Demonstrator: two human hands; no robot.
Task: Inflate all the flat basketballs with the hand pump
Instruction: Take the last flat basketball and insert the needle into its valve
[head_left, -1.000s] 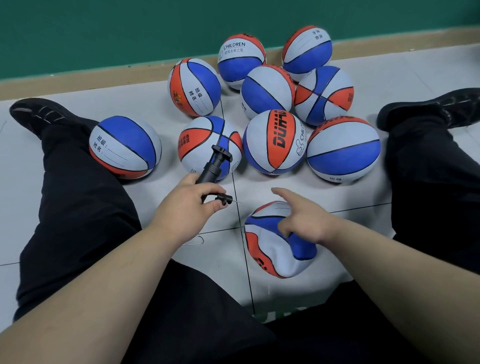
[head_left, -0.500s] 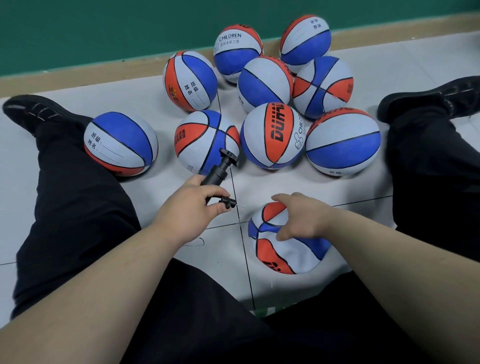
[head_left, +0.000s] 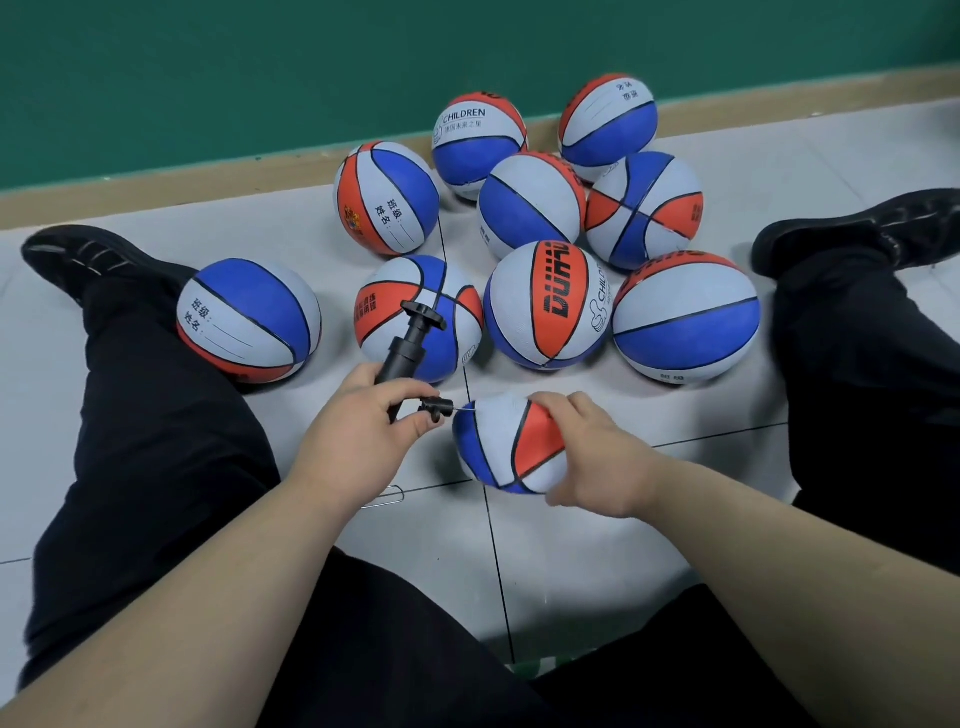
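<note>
Red, blue and pale grey panels cover the flat ball (head_left: 511, 447), which sits sagging on the tiled floor (head_left: 571, 545) between the person's spread legs (head_left: 156, 441). The right hand (head_left: 597, 457) grasps it from its right side, fingers curled over the top and thumb underneath.

Just left of the flat ball, the left hand (head_left: 358, 441) is clenched round the barrel of the black pump (head_left: 405, 348). The pump's handle points up and away from the ball, and the thumb and forefinger sit by the nozzle. The thin needle (head_left: 464, 410) reaches across to the ball's upper left edge. Its tip meets the surface there, though whether it has entered the valve cannot be told.

Beyond the flat ball stand eight full balls (head_left: 548, 304) in the same colours. Seven are clustered together towards the green wall (head_left: 260, 78). The eighth (head_left: 249, 319) lies well off to the left, against the left leg. A wire clip (head_left: 387, 499) lies on the floor near the flat ball's lower left, partly under the left wrist.
</note>
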